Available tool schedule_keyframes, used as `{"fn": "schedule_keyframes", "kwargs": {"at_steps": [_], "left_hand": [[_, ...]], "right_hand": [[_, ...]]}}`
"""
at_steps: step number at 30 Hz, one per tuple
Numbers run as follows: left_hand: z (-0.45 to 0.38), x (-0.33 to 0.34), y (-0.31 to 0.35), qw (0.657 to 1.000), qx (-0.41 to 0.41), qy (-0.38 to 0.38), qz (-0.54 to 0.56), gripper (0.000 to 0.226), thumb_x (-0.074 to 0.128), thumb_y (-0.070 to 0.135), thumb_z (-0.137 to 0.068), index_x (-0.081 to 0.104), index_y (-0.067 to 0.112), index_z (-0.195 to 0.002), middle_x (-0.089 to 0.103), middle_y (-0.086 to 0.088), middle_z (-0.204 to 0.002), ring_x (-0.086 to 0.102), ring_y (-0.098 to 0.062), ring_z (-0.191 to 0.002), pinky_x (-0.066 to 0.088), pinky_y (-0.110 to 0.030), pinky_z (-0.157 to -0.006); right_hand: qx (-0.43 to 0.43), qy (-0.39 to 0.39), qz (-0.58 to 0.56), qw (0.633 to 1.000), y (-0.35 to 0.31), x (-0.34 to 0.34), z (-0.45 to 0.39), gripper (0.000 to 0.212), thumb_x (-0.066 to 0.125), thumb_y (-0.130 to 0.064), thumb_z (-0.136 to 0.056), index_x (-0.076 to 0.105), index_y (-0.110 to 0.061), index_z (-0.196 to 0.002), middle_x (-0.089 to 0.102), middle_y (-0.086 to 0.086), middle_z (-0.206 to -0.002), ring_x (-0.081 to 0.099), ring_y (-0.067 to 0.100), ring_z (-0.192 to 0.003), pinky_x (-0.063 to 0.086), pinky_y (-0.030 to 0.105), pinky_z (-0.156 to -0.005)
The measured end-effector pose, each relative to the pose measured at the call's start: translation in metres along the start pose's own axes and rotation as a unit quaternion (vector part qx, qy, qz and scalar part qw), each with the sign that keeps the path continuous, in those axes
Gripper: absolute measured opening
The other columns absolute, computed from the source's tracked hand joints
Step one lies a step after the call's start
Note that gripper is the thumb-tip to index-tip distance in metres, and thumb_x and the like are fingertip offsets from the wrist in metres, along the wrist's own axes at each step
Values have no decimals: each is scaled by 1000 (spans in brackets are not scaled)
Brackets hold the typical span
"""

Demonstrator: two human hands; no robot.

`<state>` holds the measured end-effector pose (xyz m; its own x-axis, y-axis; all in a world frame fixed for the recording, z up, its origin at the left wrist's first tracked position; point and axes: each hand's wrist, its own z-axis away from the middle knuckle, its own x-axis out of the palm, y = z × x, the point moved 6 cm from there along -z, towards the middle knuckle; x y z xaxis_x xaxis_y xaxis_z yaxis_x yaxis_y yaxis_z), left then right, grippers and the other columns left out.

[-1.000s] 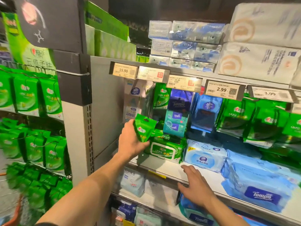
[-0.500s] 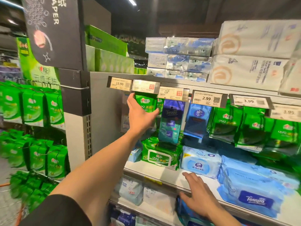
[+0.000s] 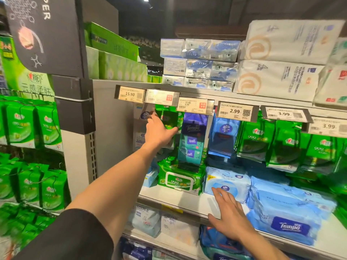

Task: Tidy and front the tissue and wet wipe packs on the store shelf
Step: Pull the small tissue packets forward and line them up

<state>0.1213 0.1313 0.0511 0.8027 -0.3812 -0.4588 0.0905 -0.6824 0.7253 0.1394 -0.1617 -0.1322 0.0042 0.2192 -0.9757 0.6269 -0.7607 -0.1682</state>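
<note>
Left hand [image 3: 158, 131] is raised under the price tags [image 3: 161, 96], fingers wrapped on a hanging green wipe pack [image 3: 169, 119]. Right hand [image 3: 228, 215] is laid flat, open, on the shelf [image 3: 187, 199] edge.

You are viewing glossy green plastic packs [image 3: 253, 141] catching light, soft blue film-wrapped wipes [image 3: 285, 209] shining faintly, matt grey painted metal shelving [image 3: 187, 200], paper price labels [image 3: 234, 111] sitting behind clear plastic.
</note>
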Motion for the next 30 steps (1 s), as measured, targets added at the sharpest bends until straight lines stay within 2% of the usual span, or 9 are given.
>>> {"fn": "schedule_keyframes", "kwargs": {"at_steps": [4,9,13,17,20,23,26,28,30], "left_hand": [[-6,10,-5,999,-23,-7,-29,90,75,50,-74,31,6,-140,49,-19,-130,47,-35,-123,46,-49,-101],[-12,24,-9,997,-53,-29,-51,69,66,45,-79,43,9,-133,60,-20,-121,56,-39,-113,51,-49,-95],[-18,40,-19,990,-108,-75,-44,53,63,44,-86,56,13,-128,64,-14,-121,62,-33,-108,53,-38,-89],[-22,72,-31,973,-201,-107,43,40,59,19,-91,58,-1,-126,62,-15,-126,60,-29,-114,46,-28,-79],[-14,87,-26,966,-218,-133,46,38,46,15,-98,51,-4,-131,57,-15,-130,55,-31,-120,45,-31,-90],[-26,78,-19,986,-162,-1,-45,55,41,20,-102,25,-8,-147,44,-16,-142,48,-31,-125,40,-30,-98],[-39,72,3,995,-98,12,26,64,35,4,-101,0,4,-155,25,-23,-153,33,-35,-137,29,-34,-109],[-50,74,9,995,-82,10,58,58,29,8,-103,5,10,-156,22,-21,-156,28,-35,-141,22,-38,-114],[-59,79,6,985,-113,27,131,50,22,29,-106,18,18,-155,24,-15,-158,25,-32,-144,20,-41,-117]], "right_hand": [[6,6,5,1000,7,-2,-1,88,50,-52,-91,-2,-27,-157,-1,-7,-164,0,17,-151,11,36,-121],[16,9,-16,1000,26,-6,8,90,52,-51,-88,1,-26,-157,4,-6,-164,8,17,-149,19,34,-120],[42,10,-29,999,45,-4,23,86,53,-48,-89,5,-24,-157,10,-4,-161,12,18,-148,17,30,-121],[58,6,-33,998,57,-4,33,85,50,-50,-89,5,-25,-156,10,-7,-160,14,16,-147,20,30,-120],[77,7,-36,996,63,-6,39,84,51,-49,-89,7,-25,-157,10,-9,-159,13,13,-147,24,29,-119],[77,14,-40,996,65,-6,44,84,49,-54,-86,11,-24,-156,13,-10,-157,16,9,-145,25,27,-118],[88,18,-35,995,67,-5,48,89,39,-65,-79,15,-26,-155,18,-11,-155,24,9,-142,26,23,-116],[94,22,-37,995,68,-5,49,89,42,-67,-79,14,-28,-154,17,-14,-154,25,8,-142,23,22,-116],[101,20,-40,994,71,-6,50,87,45,-66,-82,12,-29,-154,15,-15,-155,23,8,-143,22,23,-117]]}}
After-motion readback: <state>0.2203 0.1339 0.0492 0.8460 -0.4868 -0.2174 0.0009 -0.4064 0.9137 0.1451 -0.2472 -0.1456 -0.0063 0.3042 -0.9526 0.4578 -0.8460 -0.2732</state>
